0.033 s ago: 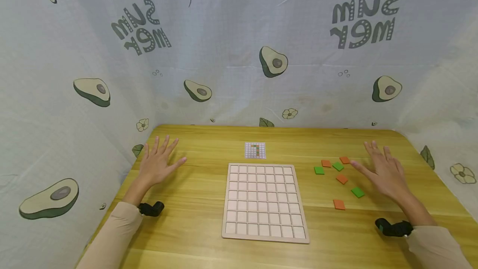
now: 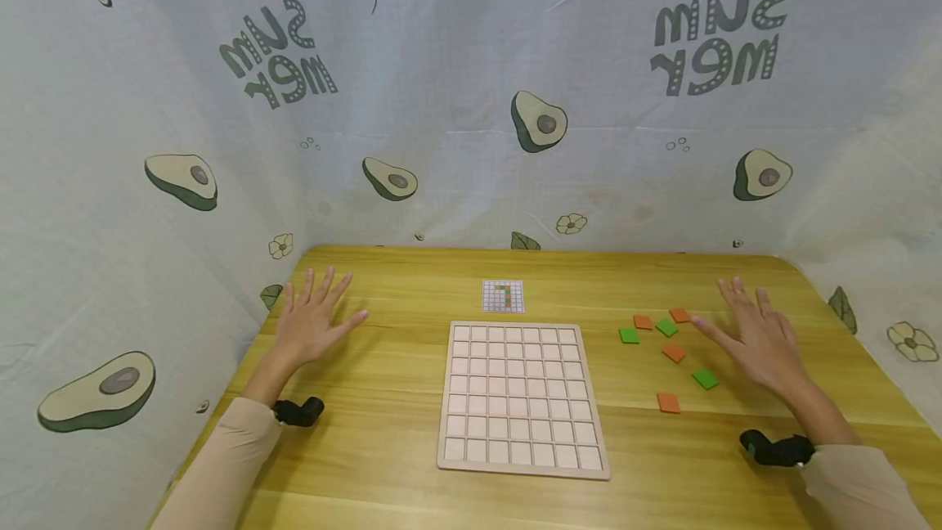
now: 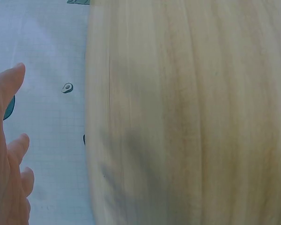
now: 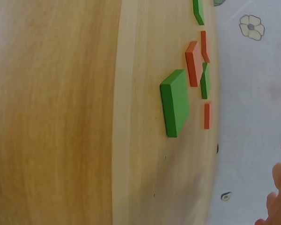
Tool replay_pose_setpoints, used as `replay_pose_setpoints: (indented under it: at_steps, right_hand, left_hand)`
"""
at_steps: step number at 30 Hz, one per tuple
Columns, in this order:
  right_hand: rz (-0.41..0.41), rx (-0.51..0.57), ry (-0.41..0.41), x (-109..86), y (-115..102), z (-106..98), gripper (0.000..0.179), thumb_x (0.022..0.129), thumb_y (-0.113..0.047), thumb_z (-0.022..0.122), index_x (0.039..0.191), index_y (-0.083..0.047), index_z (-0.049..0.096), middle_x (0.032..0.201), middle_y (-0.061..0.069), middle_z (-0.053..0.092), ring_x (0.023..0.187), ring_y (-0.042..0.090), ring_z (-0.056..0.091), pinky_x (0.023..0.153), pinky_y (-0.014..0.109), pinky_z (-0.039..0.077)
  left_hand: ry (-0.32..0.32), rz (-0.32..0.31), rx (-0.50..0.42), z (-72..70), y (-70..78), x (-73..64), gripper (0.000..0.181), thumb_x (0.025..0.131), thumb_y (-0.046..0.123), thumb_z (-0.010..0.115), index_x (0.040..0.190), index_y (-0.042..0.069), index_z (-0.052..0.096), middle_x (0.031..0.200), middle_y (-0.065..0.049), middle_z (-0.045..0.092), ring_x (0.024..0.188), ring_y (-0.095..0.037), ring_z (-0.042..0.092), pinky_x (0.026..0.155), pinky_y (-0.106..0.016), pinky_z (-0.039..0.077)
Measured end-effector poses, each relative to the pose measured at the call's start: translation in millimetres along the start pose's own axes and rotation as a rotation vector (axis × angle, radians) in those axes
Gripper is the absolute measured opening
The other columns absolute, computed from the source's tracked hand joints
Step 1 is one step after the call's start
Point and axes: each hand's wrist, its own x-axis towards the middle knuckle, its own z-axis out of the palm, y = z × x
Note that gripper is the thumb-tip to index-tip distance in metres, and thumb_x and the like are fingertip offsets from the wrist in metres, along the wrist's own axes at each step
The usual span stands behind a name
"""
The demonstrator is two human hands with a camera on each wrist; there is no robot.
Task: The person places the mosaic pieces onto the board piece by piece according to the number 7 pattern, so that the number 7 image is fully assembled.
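My left hand, fingers spread, is over the left part of the table and holds nothing. On the other side, my right hand is spread too, beside the loose square tiles, with its thumb nearest an orange tile. Several orange tiles and three green ones lie scattered there, among them a green tile close to that hand. Between the hands lies a pale wooden grid board, its square cells bare. Behind the board is a small printed card showing a grid with orange and green squares.
The wooden table has rounded far corners. A pale cloth printed with avocados and flowers hangs behind it and along the sides. Each wrist wears a black camera mount, such as the left mount.
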Motion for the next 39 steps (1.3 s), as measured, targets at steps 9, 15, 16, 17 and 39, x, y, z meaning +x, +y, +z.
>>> replay_pose_setpoints:
  at_steps: [9, 15, 16, 17, 39]
  right_hand:
    - [-0.053, 0.055, 0.035, -1.3, 2, -3, 0.080, 0.103, -0.035, 0.051, 0.158, 0.002, 0.008, 0.160, 0.031, -0.001, 0.142, 0.057, -0.009, 0.102, 0.081, -0.003]
    - [-0.093, 0.208, 0.039, -7.2, -7, -9, 0.077, 0.102, -0.024, 0.056, 0.159, -0.001, 0.010, 0.162, 0.028, 0.002, 0.147, 0.051, -0.006, 0.106, 0.076, -0.008]
    - [-0.095, 0.235, 0.038, -8.6, -9, -9, 0.076, 0.102, -0.022, 0.056, 0.160, -0.003, 0.010, 0.163, 0.028, 0.002, 0.147, 0.051, -0.005, 0.106, 0.075, -0.008]
    - [-0.095, 0.261, 0.035, -10.0, -12, -10, 0.076, 0.102, -0.021, 0.056, 0.160, -0.005, 0.010, 0.163, 0.028, 0.003, 0.147, 0.051, -0.004, 0.106, 0.076, -0.007]
    - [-0.159, 0.499, 0.043, -47.2, -44, 12, 0.066, 0.092, 0.007, 0.066, 0.152, -0.005, 0.042, 0.130, -0.021, 0.053, 0.111, -0.005, 0.051, 0.080, 0.008, 0.047]
  left_hand:
    - [-0.002, 0.006, -0.021, 0.9, -1.7, 0.1, 0.085, 0.096, 0.069, 0.044, 0.162, 0.022, 0.017, 0.165, -0.014, 0.006, 0.149, -0.041, -0.007, 0.113, -0.065, -0.011]
    - [-0.006, 0.015, -0.038, -0.4, -1.5, -0.2, 0.085, 0.096, 0.067, 0.044, 0.162, 0.022, 0.015, 0.165, -0.014, 0.005, 0.149, -0.041, -0.008, 0.113, -0.065, -0.010]
    - [-0.005, 0.018, -0.041, -0.7, -1.2, -0.2, 0.085, 0.097, 0.067, 0.044, 0.162, 0.022, 0.014, 0.165, -0.014, 0.004, 0.149, -0.041, -0.008, 0.113, -0.065, -0.010]
    - [-0.004, 0.022, -0.045, -1.0, -0.8, -0.3, 0.084, 0.097, 0.067, 0.044, 0.162, 0.022, 0.014, 0.165, -0.014, 0.004, 0.149, -0.041, -0.007, 0.113, -0.065, -0.010]
    - [-0.018, 0.132, -0.114, 15.9, 31.4, -9.3, 0.081, 0.097, 0.064, 0.046, 0.162, 0.025, 0.017, 0.166, -0.008, 0.006, 0.150, -0.038, -0.004, 0.116, -0.065, 0.001]
